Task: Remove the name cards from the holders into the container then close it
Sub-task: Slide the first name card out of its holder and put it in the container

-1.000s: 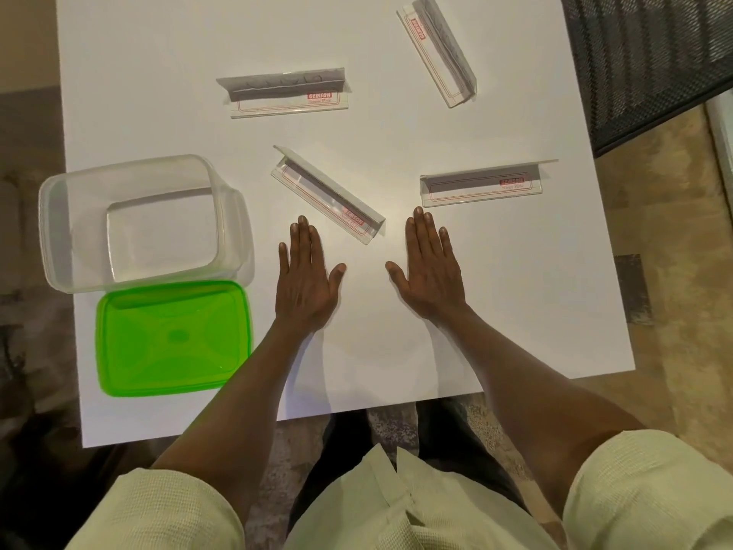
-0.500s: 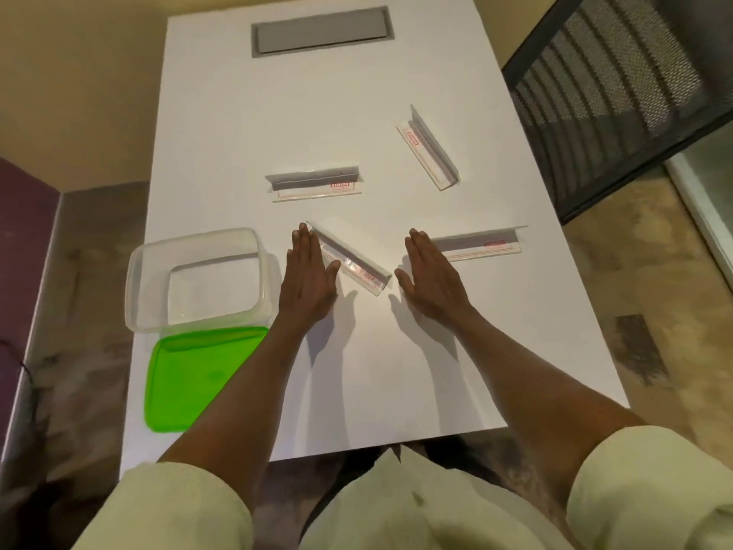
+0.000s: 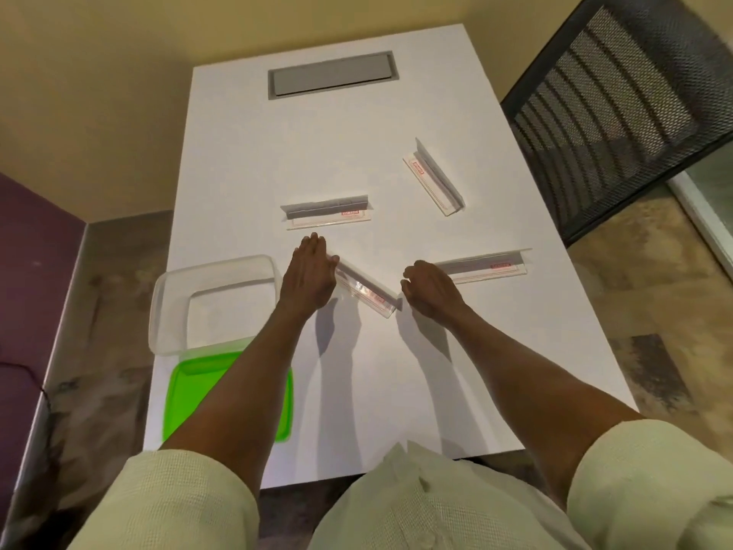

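Several clear name card holders with white cards lie on the white table (image 3: 377, 391). The nearest holder (image 3: 367, 289) lies slanted between my hands. My left hand (image 3: 309, 271) is flat, its thumb touching that holder's left end. My right hand (image 3: 430, 287) has curled fingers just beside the holder's right end; whether it grips is hidden. Other holders lie behind my left hand (image 3: 329, 216), at the back right (image 3: 434, 178) and just right of my right hand (image 3: 488, 265). The clear container (image 3: 174, 287) stands open at the left, its green lid (image 3: 186, 391) lying in front of it.
A grey inset panel (image 3: 331, 75) sits at the table's far end. A black mesh chair (image 3: 618, 97) stands by the table's right edge. My left forearm crosses over the lid.
Both hands lifted off the table and moved forward to the ends of the nearest holder. The right hand's fingers curled. The view has pulled back, showing the whole table.
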### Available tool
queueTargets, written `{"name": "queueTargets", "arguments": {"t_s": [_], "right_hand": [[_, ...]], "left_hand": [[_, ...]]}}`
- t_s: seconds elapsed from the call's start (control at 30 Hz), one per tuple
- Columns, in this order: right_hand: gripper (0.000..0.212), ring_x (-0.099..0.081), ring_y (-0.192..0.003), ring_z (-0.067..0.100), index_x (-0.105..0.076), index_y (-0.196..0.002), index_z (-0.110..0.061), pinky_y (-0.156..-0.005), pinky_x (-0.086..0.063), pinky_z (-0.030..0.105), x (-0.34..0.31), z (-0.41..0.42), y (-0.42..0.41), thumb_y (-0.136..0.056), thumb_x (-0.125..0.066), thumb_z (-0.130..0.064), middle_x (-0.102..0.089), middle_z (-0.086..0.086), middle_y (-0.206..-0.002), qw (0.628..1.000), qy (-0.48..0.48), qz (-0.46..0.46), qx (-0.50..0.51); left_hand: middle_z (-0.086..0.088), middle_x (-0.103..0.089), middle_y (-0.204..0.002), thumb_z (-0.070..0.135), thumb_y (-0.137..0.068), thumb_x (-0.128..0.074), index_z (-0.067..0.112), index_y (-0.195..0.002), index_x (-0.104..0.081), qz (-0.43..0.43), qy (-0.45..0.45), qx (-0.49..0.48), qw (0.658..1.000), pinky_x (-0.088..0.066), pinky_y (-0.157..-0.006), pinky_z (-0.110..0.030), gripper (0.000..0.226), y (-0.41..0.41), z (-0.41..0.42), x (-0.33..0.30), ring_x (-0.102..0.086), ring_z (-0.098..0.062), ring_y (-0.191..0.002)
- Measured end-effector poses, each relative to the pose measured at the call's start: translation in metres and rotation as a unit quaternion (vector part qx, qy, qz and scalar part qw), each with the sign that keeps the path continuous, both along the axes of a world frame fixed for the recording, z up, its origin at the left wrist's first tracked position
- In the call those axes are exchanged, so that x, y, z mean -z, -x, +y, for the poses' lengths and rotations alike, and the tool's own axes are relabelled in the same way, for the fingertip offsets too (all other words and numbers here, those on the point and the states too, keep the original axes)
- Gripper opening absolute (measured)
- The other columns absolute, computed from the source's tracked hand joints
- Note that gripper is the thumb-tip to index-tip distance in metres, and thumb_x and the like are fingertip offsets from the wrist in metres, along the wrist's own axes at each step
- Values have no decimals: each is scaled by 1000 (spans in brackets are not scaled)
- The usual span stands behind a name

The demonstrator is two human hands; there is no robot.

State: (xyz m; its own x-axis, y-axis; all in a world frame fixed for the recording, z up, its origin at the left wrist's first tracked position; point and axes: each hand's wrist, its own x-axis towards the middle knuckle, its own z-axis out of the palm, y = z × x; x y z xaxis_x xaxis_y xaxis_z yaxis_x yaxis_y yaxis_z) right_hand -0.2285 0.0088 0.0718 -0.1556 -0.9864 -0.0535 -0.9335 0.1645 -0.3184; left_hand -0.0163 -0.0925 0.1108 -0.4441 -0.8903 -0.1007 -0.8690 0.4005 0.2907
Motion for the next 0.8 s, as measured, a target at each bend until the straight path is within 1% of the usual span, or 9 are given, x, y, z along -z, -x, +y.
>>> {"name": "queueTargets", "arguments": {"t_s": [0.1,0.17,0.23,0.3,0.4,0.47,0.57,0.7,0.8], "right_hand": [[22,-59,-92,39,-53,-74,-6,-80,-45,37,3,-4,0,-93,-45,-15,-64,20,-94,998,-60,-25,1],[21,-59,-89,42,-40,-69,-11,-90,-48,40,4,-9,-2,-89,-45,-10,-64,24,-91,993,-101,-55,9],[16,-60,-89,43,-43,-70,-11,-97,-47,44,5,-14,-3,-86,-46,-8,-64,26,-93,988,-132,-75,33],[8,-62,-96,41,-57,-83,-4,-91,-49,40,6,-18,-2,-85,-51,-8,-65,25,-101,979,-164,-98,64],[10,-62,-100,37,-56,-88,-4,-75,-48,36,5,-23,-1,-82,-58,-12,-64,21,-105,957,-243,-127,90],[9,-65,-86,33,-47,-71,-8,-74,-53,35,6,-27,0,-79,-53,-9,-66,18,-93,940,-280,-155,115],[17,-64,-58,29,-54,-63,-7,-71,-59,38,7,-32,0,-76,-44,-4,-70,13,-67,911,-314,-202,172],[23,-63,-54,32,-61,-61,0,-65,-58,43,10,-37,0,-78,-47,2,-67,19,-62,855,-356,-297,231],[25,-57,-46,27,-62,-58,-1,-57,-51,37,14,-40,1,-82,-55,-3,-60,17,-52,818,-371,-340,278]], "left_hand": [[-24,-38,-150,22,-105,-36,-6,-144,-36,-11,5,15,1000,-23,-118,-40,48,0,-8,1,-34,-35,-141],[-24,-47,-141,21,-104,-37,-5,-139,-42,-12,-6,8,1000,-31,-110,-42,44,2,-15,1,-42,-36,-133],[-23,-52,-135,19,-104,-38,-5,-134,-47,-8,-22,-8,1000,-36,-105,-44,40,6,-22,1,-46,-38,-128],[-24,-53,-131,16,-103,-39,-6,-130,-48,-15,-33,-12,999,-37,-102,-45,36,10,-31,3,-47,-41,-125],[-26,-50,-131,9,-100,-39,-9,-128,-47,-29,-57,-18,998,-39,-102,-46,34,16,-46,7,-46,-42,-124],[-27,-50,-130,7,-100,-38,-10,-126,-47,-31,-70,-29,997,-39,-101,-46,33,20,-56,11,-46,-42,-124],[-29,-55,-123,8,-99,-39,-10,-118,-51,-44,-90,-39,994,-40,-98,-45,29,25,-67,16,-49,-43,-119],[-29,-58,-116,13,-99,-42,-8,-109,-56,-62,-115,-59,990,-45,-88,-42,27,28,-75,20,-54,-43,-112],[-30,-57,-119,11,-97,-43,-6,-110,-57,-68,-128,-91,985,-47,-90,-43,25,29,-77,22,-55,-44,-114]]}}
